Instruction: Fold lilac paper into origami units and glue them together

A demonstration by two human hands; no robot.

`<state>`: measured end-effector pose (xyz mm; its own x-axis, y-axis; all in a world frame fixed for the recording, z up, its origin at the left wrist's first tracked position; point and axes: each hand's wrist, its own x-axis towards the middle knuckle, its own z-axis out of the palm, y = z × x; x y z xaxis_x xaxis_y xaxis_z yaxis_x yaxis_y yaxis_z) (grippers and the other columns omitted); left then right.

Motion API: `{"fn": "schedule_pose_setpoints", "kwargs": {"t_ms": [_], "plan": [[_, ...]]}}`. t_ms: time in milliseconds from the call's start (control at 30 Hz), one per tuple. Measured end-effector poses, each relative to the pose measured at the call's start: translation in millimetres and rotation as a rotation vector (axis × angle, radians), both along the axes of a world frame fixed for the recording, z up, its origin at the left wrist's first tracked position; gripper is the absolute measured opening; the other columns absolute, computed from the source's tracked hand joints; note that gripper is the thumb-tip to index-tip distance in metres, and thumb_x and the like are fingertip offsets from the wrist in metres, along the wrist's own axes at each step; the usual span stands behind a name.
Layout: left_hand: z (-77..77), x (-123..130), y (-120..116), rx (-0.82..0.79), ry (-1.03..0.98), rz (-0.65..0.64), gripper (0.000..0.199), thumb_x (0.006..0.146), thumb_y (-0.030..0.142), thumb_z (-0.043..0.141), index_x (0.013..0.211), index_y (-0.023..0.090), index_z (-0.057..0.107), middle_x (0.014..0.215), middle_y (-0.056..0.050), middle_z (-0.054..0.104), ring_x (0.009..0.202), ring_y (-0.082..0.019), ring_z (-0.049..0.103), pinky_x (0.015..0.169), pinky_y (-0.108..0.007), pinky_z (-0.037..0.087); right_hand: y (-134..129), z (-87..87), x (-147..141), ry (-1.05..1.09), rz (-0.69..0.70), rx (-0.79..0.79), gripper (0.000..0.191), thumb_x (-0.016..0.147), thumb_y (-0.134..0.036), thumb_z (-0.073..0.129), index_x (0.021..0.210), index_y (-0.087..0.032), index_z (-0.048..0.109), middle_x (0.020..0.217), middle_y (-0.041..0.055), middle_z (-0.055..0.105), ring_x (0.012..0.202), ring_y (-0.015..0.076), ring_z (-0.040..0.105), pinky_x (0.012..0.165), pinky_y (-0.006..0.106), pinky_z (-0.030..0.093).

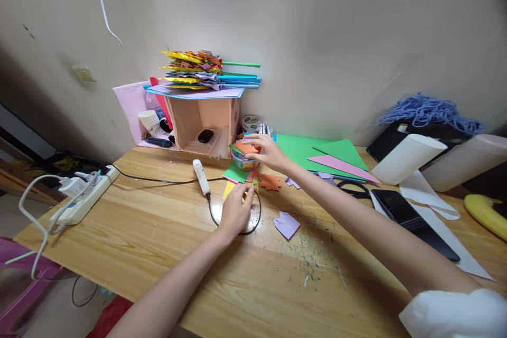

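My right hand (pixel 268 152) reaches over a small bowl (pixel 242 161) of paper pieces, thumb and fingers around orange paper (pixel 244 148) at its top. Nearer to me, my left hand (pixel 236 210) has its fingers curled together beside yellow paper (pixel 228 189); what they pinch, if anything, is hidden. Green paper (pixel 236 172) lies between the hand and the bowl. An orange zigzag-edged cutout (pixel 270 182) rests to the right, with a folded purple paper piece (pixel 287 225) closer to me. Left of my hands lies a white handheld device (pixel 201 177) on a black cord.
A cardboard box (pixel 186 121) at the back carries stacked paper crafts (pixel 194 70). Green sheets (pixel 297 156), scissors (pixel 354 189), a black phone (pixel 414 224) and a white roll (pixel 410 158) lie right. A power strip (pixel 85 195) sits at the left edge. Small scraps dot the table (pixel 245 280).
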<state>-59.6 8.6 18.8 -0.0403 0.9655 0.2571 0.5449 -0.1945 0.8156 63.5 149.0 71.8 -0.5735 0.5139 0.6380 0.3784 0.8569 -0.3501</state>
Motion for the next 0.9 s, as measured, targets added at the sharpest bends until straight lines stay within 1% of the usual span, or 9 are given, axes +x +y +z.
{"fn": "schedule_pose_setpoints", "kwargs": {"t_ms": [67,133,233,300,433,567,667,767,900], "plan": [[2.0,-6,6,0.031,-0.147,0.041,0.027,0.088,0.032,0.040,0.091,0.019,0.063,0.089,-0.003,0.064,0.080,-0.015,0.057,0.068,-0.024,0.042,-17,-2.2,7,0.077,-0.021,0.103,0.038,0.073,-0.028,0.068,0.109,-0.025,0.058,0.114,0.0063,0.058,0.106,0.0222,0.051,0.091,0.042,0.038],[4.0,-11,10,0.039,-0.289,0.051,0.028,0.086,0.035,0.043,0.093,0.018,0.064,0.090,-0.004,0.065,0.076,-0.014,0.057,0.063,-0.023,0.042,-35,-7.6,14,0.098,-0.063,0.214,0.037,0.071,-0.032,0.069,0.106,-0.024,0.059,0.110,0.0065,0.059,0.102,0.0221,0.052,0.088,0.040,0.040],[5.9,-13,13,0.010,-0.457,0.016,0.029,0.082,0.038,0.050,0.092,0.017,0.066,0.087,-0.005,0.066,0.070,-0.013,0.058,0.055,-0.021,0.042,-60,-19.4,24,0.141,-0.146,0.377,0.022,0.073,-0.031,0.068,0.093,-0.024,0.061,0.104,0.0059,0.058,0.097,0.0212,0.054,0.084,0.037,0.043],[6.7,-11,11,-0.010,-0.504,-0.016,0.028,0.079,0.039,0.055,0.090,0.016,0.067,0.085,-0.005,0.067,0.069,-0.014,0.059,0.055,-0.021,0.044,-72,-27.0,28,0.191,-0.182,0.444,0.017,0.072,-0.030,0.069,0.085,-0.024,0.060,0.098,0.0049,0.056,0.092,0.0198,0.055,0.080,0.035,0.045],[8.1,-5,5,-0.014,-0.481,-0.062,0.025,0.077,0.037,0.059,0.084,0.016,0.069,0.081,-0.005,0.068,0.068,-0.014,0.061,0.060,-0.022,0.047,-82,-37.4,32,0.273,-0.209,0.486,0.018,0.070,-0.029,0.070,0.082,-0.024,0.058,0.095,0.0044,0.052,0.085,0.0175,0.054,0.072,0.032,0.048],[8.7,-4,2,0.035,-0.429,-0.091,0.022,0.077,0.035,0.059,0.083,0.016,0.069,0.079,-0.005,0.067,0.069,-0.015,0.062,0.064,-0.024,0.049,-83,-45.7,35,0.294,-0.220,0.523,0.020,0.070,-0.028,0.070,0.084,-0.024,0.057,0.094,0.0038,0.049,0.083,0.0165,0.054,0.070,0.031,0.049],[9.5,-6,4,0.053,-0.372,-0.123,0.019,0.076,0.033,0.061,0.081,0.016,0.069,0.076,-0.005,0.067,0.068,-0.015,0.062,0.064,-0.024,0.049,-80,-54.4,37,0.283,-0.202,0.538,0.023,0.071,-0.030,0.070,0.088,-0.025,0.056,0.093,0.0036,0.048,0.082,0.0161,0.054,0.068,0.030,0.050],[9.4,-9,7,0.022,-0.298,-0.186,0.017,0.076,0.031,0.061,0.077,0.015,0.069,0.074,-0.005,0.068,0.066,-0.015,0.062,0.063,-0.023,0.050,-79,-64.7,38,0.288,-0.182,0.508,0.023,0.073,-0.033,0.068,0.089,-0.025,0.054,0.092,0.0037,0.047,0.081,0.0158,0.054,0.067,0.029,0.050],[4.0,-12,11,-0.007,-0.200,-0.194,0.017,0.075,0.029,0.061,0.075,0.014,0.069,0.074,-0.005,0.068,0.068,-0.015,0.062,0.064,-0.024,0.050,-77,-75.7,37,0.288,-0.163,0.435,0.021,0.074,-0.032,0.066,0.089,-0.023,0.054,0.092,0.0045,0.048,0.081,0.0164,0.053,0.067,0.030,0.050]]}}
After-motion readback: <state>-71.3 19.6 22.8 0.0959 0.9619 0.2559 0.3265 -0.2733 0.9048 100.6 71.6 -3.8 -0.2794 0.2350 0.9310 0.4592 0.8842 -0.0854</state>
